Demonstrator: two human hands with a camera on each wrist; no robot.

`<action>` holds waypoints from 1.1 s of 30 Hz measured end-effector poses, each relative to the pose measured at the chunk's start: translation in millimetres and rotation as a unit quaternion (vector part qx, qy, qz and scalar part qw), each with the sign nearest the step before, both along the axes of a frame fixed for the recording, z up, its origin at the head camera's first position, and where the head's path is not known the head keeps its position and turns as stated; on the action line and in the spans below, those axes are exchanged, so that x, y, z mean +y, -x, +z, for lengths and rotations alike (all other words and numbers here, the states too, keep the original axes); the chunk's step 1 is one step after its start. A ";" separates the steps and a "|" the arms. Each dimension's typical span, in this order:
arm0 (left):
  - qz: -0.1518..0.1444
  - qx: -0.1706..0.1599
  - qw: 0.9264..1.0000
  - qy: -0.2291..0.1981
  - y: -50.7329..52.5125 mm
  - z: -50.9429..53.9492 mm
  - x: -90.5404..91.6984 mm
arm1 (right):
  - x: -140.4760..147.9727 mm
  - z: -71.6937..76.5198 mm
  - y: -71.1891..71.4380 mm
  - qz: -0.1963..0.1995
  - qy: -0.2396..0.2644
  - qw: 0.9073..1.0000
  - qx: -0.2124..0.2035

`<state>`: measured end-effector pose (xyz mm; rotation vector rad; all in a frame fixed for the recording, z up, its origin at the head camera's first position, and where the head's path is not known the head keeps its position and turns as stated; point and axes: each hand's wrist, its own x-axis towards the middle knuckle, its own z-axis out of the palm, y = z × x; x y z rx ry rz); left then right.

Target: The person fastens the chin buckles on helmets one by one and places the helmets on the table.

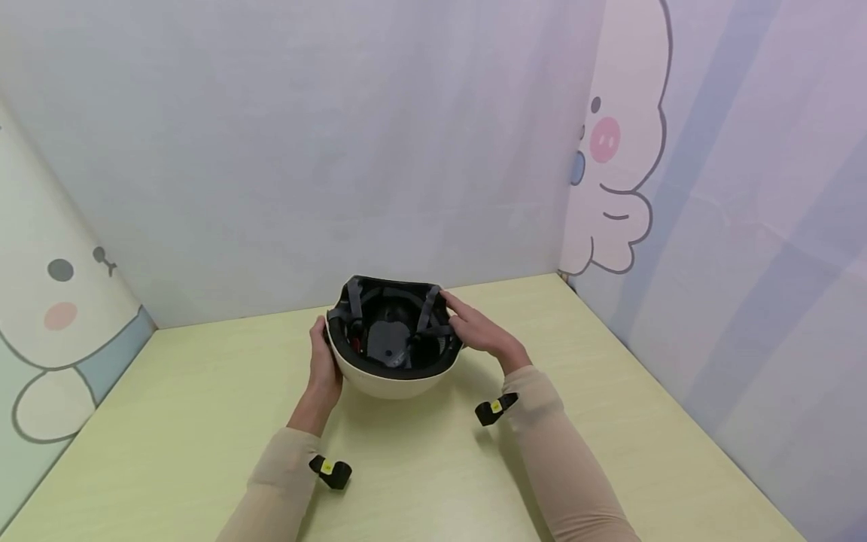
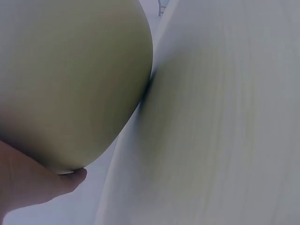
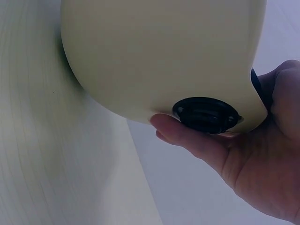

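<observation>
A cream-white helmet (image 1: pixel 389 388) lies upside down near the back of the table, its hollow facing up and toward me. Inside are a black padded lining (image 1: pixel 389 340) and grey straps (image 1: pixel 428 307). My left hand (image 1: pixel 326 365) holds the left side of the shell. On the right, my right hand (image 1: pixel 479 327) grips the rim. The right wrist view shows a digit of that hand beside a black oval fitting (image 3: pixel 206 115) on the shell. In the left wrist view the shell (image 2: pixel 75 75) hides most of the left hand. A dark contact shadow shows between shell and table.
The pale yellow wooden table (image 1: pixel 169 436) ends at a light grey curtain backdrop (image 1: pixel 325 165). Walls with cartoon figures flank it, one on the right (image 1: pixel 626 113). A small black wrist camera (image 1: pixel 332 472) sits on the left sleeve and another (image 1: pixel 497 408) on the right.
</observation>
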<state>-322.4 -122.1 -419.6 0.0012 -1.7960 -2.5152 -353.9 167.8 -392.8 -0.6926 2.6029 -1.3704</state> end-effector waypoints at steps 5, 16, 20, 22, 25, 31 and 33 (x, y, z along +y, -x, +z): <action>-0.004 -0.022 1.000 -0.012 -1.7 0.0 4.1 | 1.8 1.7 -0.7 -0.006 -0.014 1.000 0.013; -0.002 -0.067 0.998 0.015 -5.9 1.8 2.3 | 13.4 12.9 -5.6 0.011 -0.066 0.998 0.004; 0.013 -0.073 0.997 0.016 -6.0 3.7 2.6 | 15.0 16.4 -8.1 0.045 -0.070 0.996 -0.008; 0.025 -0.079 0.996 0.016 -6.1 4.4 2.8 | 18.2 16.2 -8.2 0.064 -0.066 0.996 -0.015; 0.041 -0.091 0.995 0.012 -6.3 4.8 2.9 | 24.5 15.3 -9.3 0.085 -0.044 0.995 -0.038; 0.046 -0.105 0.993 0.008 -6.5 5.0 2.0 | 33.6 12.8 -8.7 0.119 -0.006 0.991 -0.058; 0.045 -0.106 0.993 0.008 -6.2 5.2 1.6 | 33.9 12.8 -7.4 0.114 -0.015 0.993 -0.041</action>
